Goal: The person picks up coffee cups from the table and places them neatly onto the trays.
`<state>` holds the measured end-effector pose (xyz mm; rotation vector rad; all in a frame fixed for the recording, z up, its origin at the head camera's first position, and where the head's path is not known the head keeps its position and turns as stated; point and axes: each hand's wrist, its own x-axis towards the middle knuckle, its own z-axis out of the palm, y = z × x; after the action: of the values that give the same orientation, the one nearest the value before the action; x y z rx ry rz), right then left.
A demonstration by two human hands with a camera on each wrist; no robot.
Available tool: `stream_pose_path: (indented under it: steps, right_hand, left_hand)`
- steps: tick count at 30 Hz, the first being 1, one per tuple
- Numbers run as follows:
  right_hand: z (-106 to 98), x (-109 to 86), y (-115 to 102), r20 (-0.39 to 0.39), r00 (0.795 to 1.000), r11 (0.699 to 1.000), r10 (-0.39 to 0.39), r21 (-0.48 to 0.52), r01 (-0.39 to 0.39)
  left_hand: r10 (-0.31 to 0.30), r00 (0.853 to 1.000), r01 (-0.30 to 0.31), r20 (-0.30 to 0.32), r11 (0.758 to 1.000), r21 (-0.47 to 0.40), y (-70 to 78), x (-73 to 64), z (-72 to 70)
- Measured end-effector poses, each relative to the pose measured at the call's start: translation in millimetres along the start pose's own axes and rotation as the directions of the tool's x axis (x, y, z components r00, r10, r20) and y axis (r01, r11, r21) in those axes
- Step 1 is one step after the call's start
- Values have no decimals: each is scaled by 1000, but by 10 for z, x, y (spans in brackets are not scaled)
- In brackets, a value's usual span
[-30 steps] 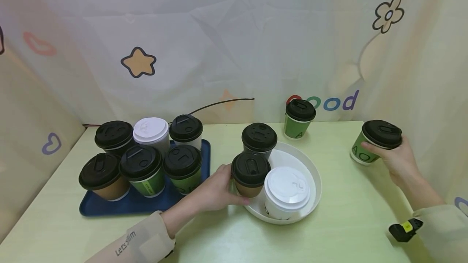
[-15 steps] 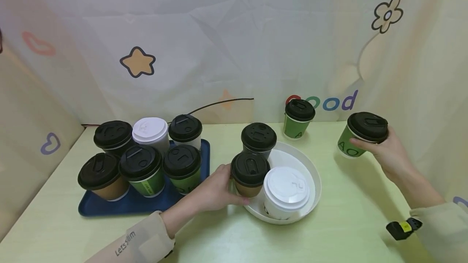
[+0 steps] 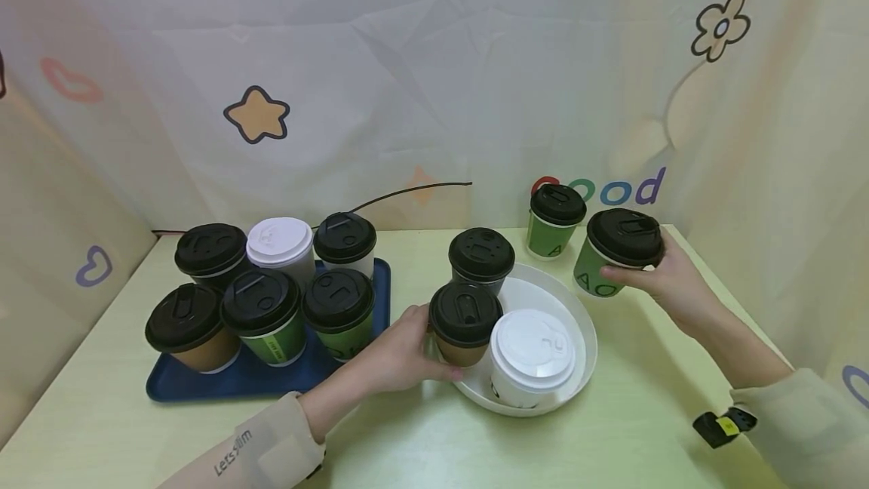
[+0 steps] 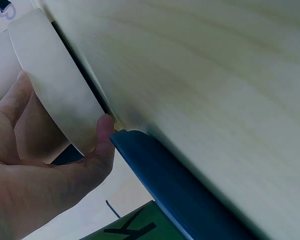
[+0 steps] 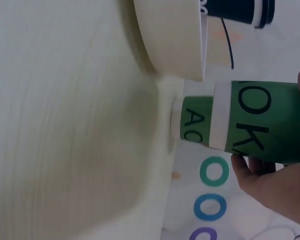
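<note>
My right hand (image 3: 668,285) grips a green paper coffee cup (image 3: 592,269) with a black lid, raised over the table just right of the round white tray (image 3: 585,357). In the right wrist view, fingers and thumb wrap this lettered cup (image 5: 270,120). At the white tray's left edge, my left hand (image 3: 400,353) holds the rim, thumb (image 4: 104,137) against the outer wall. Beside those fingers a brown cup (image 3: 464,355) with black lid stands in the tray. A black-lidded cup (image 3: 480,256) and a white cup (image 3: 529,368) share that tray.
On the left, a blue rectangular tray (image 3: 163,387) carries several lidded cups. Another green cup (image 3: 551,232) stands at the table's back, behind the white tray. A printed curtain (image 3: 434,96) hangs along the table's far edge.
My right hand has carried the green cup leftward, from the right side of the table to near the white tray. The left hand has stayed at the tray's edge.
</note>
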<state>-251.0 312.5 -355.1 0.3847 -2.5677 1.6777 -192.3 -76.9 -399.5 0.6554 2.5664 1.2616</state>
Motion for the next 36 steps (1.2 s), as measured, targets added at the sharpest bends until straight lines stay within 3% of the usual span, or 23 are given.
stream_pose_path:
  steps: [6, 14, 23, 28, 36]
  right_hand:
    - [226, -6, -96, 64, 998, 1000, -2, 32, 0]
    - [440, 12, -127, 138, 989, 996, -61, 74, 51]
    - [610, 67, -64, 193, 979, 998, -61, -6, 63]
    - [667, 120, -33, 200, 975, 994, -98, -32, 106]
    - [690, 199, -12, 181, 978, 994, -99, -25, 105]
  left_hand:
    - [16, 1000, -16, -5, 1000, -6, 8, 7, 5]
    - [25, 1000, -25, -9, 1000, -4, 21, 17, 18]
    - [21, 1000, -21, -11, 1000, -5, 14, -3, 8]
    - [14, 1000, -14, -11, 1000, -2, 2, -2, 6]
    - [-3, 1000, 3, -12, 1000, 0, 3, -5, 8]
